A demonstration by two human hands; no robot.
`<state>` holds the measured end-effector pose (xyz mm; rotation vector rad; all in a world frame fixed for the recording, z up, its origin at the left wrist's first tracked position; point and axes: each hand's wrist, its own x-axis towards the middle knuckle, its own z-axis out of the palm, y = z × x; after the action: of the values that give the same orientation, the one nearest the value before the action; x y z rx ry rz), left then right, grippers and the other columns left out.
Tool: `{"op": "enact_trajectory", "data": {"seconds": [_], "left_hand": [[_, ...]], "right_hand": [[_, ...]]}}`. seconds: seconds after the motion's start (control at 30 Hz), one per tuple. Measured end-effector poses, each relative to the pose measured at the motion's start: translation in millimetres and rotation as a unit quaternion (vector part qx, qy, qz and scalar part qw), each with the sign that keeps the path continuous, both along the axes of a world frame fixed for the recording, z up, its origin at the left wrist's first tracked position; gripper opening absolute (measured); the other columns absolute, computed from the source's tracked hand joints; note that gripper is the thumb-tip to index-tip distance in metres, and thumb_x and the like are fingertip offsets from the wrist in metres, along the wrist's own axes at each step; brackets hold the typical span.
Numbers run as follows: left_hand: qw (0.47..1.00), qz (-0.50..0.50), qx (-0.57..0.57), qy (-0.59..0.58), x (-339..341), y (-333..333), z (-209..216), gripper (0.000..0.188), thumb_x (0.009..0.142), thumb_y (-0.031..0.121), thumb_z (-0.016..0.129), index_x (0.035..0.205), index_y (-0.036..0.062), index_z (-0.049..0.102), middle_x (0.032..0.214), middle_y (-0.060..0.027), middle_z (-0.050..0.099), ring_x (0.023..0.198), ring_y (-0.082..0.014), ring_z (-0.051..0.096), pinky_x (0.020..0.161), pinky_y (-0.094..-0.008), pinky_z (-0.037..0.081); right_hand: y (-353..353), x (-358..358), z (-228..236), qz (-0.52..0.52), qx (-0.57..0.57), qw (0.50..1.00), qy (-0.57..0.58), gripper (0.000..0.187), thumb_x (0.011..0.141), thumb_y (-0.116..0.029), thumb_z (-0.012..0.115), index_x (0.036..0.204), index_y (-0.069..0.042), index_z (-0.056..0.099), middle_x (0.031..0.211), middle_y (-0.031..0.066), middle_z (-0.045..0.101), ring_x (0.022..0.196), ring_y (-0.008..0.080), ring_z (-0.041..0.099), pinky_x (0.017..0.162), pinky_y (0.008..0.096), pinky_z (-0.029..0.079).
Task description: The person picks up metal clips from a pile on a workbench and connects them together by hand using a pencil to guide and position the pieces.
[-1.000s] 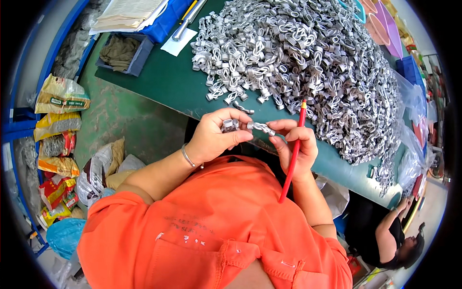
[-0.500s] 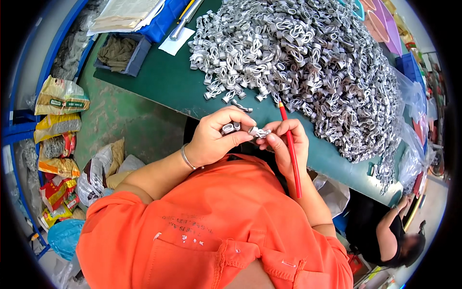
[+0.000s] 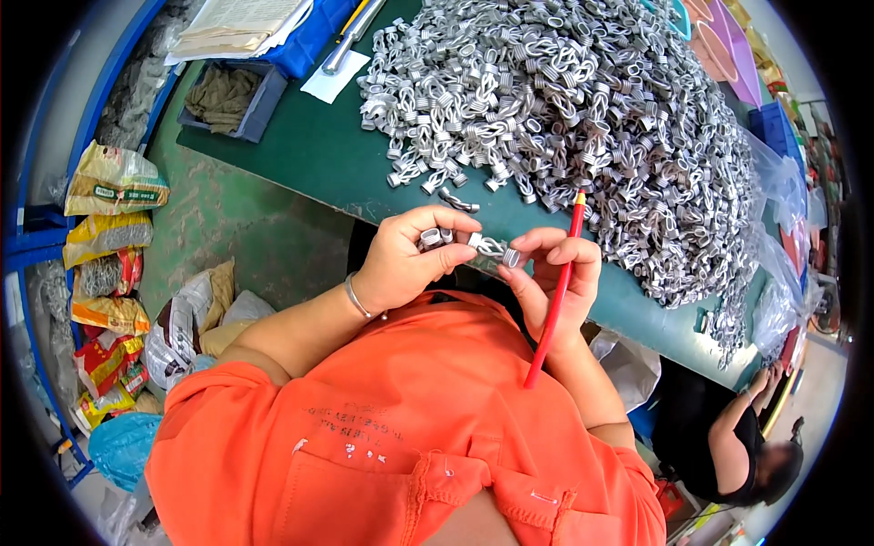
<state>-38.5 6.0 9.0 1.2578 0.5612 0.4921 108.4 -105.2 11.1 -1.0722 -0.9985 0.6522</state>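
Observation:
My left hand [image 3: 401, 259] pinches one end of a small silver metal fitting [image 3: 492, 247], which has a twisted loop middle and ribbed ring ends. Another silver fitting [image 3: 435, 238] is tucked in the fingers of that same hand. My right hand [image 3: 569, 268] has a red pencil [image 3: 553, 318] lodged between its fingers, pointing up toward the pile. Its thumb and forefinger lie at the right end of the pinched fitting; whether they grip it firmly is unclear. Just beyond my left hand, a single loose fitting [image 3: 458, 201] rests near the table edge.
A large heap of similar fittings [image 3: 564, 109] covers much of the green table [image 3: 309, 173]. At the far left are a grey bin with cloth [image 3: 259, 114], a paper slip [image 3: 335, 80] and stacked papers [image 3: 241, 27]. Another person [image 3: 728, 437] is at the lower right.
My right hand has shifted right and turned, uncovering the fitting's ringed right end. The pencil tip has swung right and its lower end left. My left hand stays nearly in place.

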Motion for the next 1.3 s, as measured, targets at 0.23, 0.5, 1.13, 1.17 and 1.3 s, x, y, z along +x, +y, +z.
{"op": "enact_trajectory", "data": {"seconds": [0.23, 0.5, 1.13, 1.17, 1.3], "left_hand": [[0.985, -0.021, -0.166, -0.037, -0.1, 0.7, -5.9, 0.021, 0.083, 0.003, 0.057, 0.103, -0.0009, 0.055, 0.082, -0.0071, 0.06, 0.065, -0.0113, 0.059, 0.051, -0.0208, 0.048], [0.895, -0.04, -0.44, -0.061, -5.6, 16.5, 6.3, 0.021, 0.084, 0.005, 0.054, 0.104, 0.0002, 0.051, 0.09, -0.0101, 0.058, 0.07, -0.0169, 0.06, 0.048, -0.0242, 0.051], [0.984, 0.054, -0.166, -0.037, 0.0, 7.9, 2.5, 0.025, 0.079, 0.001, 0.061, 0.103, -0.0029, 0.054, 0.077, -0.0042, 0.057, 0.057, -0.007, 0.052, 0.042, -0.0186, 0.043], [0.984, 0.054, -0.167, -0.036, 0.4, 8.3, 1.6, 0.025, 0.079, 0.001, 0.061, 0.103, -0.0029, 0.054, 0.077, -0.0042, 0.057, 0.057, -0.007, 0.052, 0.042, -0.0186, 0.043], [0.987, 0.038, -0.155, -0.033, -0.2, 7.1, 2.9, 0.021, 0.079, 0.002, 0.062, 0.099, -0.0021, 0.056, 0.073, -0.0034, 0.057, 0.055, -0.0055, 0.051, 0.043, -0.018, 0.042]], "right_hand": [[4.5, -5.4, -1.3, -0.012, 0.016, 0.997, -0.069, 0.041, 0.071, 0.015, 0.062, 0.093, -0.007, 0.035, 0.096, 0.017, 0.056, 0.079, 0.0168, 0.058, 0.069, 0.0271, 0.049], [18.0, -4.6, -4.3, -0.076, -0.024, 0.98, -0.181, 0.02, 0.076, 0.011, 0.056, 0.079, -0.004, 0.043, 0.087, 0.0145, 0.064, 0.071, 0.0178, 0.06, 0.062, 0.0261, 0.048], [24.2, -8.3, 13.3, -0.013, -0.159, 0.972, 0.172, 0.021, 0.081, 0.007, 0.054, 0.086, -0.006, 0.038, 0.084, 0.0108, 0.058, 0.067, 0.0119, 0.06, 0.053, 0.0189, 0.046], [22.8, -7.4, 12.4, -0.005, -0.151, 0.97, 0.191, 0.019, 0.083, 0.006, 0.053, 0.087, -0.006, 0.039, 0.085, 0.0108, 0.058, 0.066, 0.0117, 0.06, 0.052, 0.0184, 0.046], [16.3, -5.4, 7.2, 0.023, -0.146, 0.97, 0.193, 0.02, 0.082, 0.008, 0.052, 0.088, -0.005, 0.039, 0.09, 0.0123, 0.056, 0.07, 0.0134, 0.06, 0.057, 0.0208, 0.049]]}}
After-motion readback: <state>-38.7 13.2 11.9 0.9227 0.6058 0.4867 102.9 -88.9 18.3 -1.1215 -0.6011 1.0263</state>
